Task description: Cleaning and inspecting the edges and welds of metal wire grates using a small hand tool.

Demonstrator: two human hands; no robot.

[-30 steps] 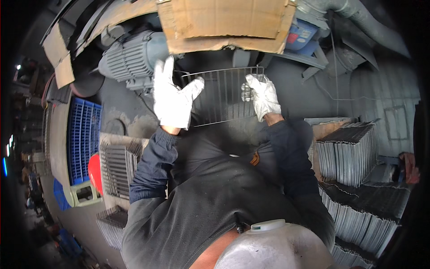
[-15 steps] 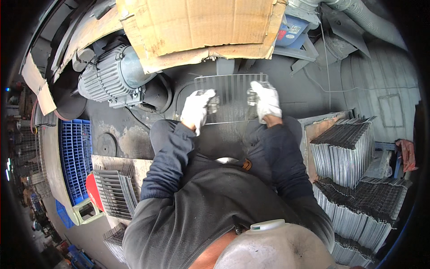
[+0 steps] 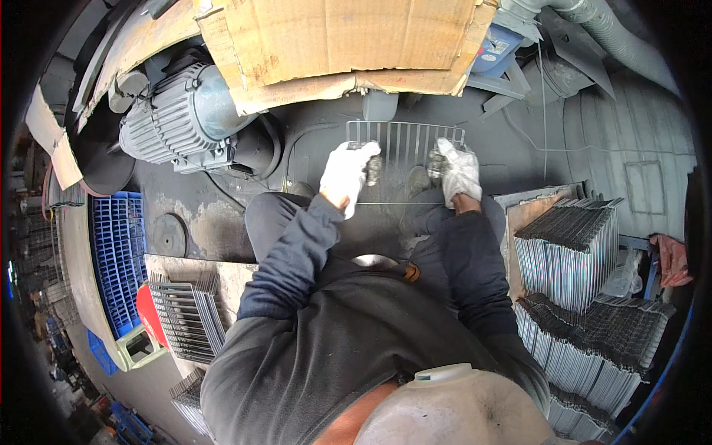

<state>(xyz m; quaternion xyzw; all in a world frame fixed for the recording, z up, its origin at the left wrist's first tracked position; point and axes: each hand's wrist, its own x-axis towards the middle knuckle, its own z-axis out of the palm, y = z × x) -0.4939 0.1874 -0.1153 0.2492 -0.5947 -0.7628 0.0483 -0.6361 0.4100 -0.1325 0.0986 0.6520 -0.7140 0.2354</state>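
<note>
Between my knees I hold up a wire rack (image 3: 404, 141), a rectangular metal grid of thin parallel bars. White gloves, blackened at the fingers, cover both hands. My left hand (image 3: 350, 172) is closed round the rack's left side, and my right hand (image 3: 455, 172) grips its right side. The rack's far edge lies just short of a cardboard sheet, its near edge above my lap. Part of each side bar is hidden under the fingers.
Tall stacks of wire racks (image 3: 567, 256) stand to my right, and a smaller stack (image 3: 185, 315) sits on a board at my left. Ahead hangs cardboard (image 3: 341, 44) beside a grey electric motor (image 3: 182, 115). A blue plastic crate (image 3: 119, 256) and a round disc (image 3: 170, 235) are farther left.
Both hands have shifted slightly to the right with the rack between them. My grip on its two sides stays closed.
</note>
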